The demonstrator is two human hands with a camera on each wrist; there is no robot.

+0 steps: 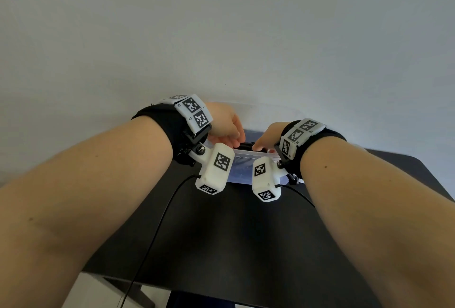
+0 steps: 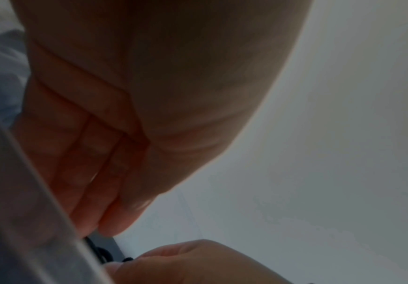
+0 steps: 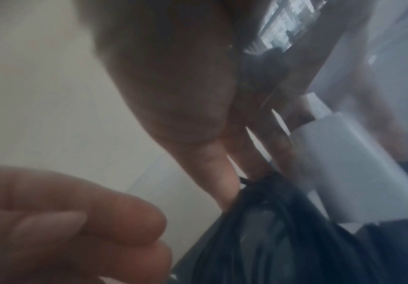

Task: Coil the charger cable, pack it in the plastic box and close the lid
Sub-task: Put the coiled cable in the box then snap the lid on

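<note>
A clear plastic box (image 1: pixel 249 154) stands at the far edge of the black table (image 1: pixel 234 233), its clear lid (image 1: pixel 270 110) raised behind it. The black charger cable (image 1: pixel 246 146) is bunched in a coil at the box's mouth between both hands. My right hand (image 1: pixel 267 137) pinches the top of the cable coil (image 3: pixel 270 221) between thumb and fingers. My left hand (image 1: pixel 229 130) reaches down from the left. Its thumb and fingertips (image 2: pixel 88 221) come together just above a bit of cable (image 2: pixel 100 253). Whether they grip it is hidden.
A thin black wire (image 1: pixel 157 229) from the left wrist camera trails across the table toward its near edge. A plain pale wall (image 1: pixel 221 36) rises right behind the box. Pale floor (image 1: pixel 103 293) shows below the table's near left corner.
</note>
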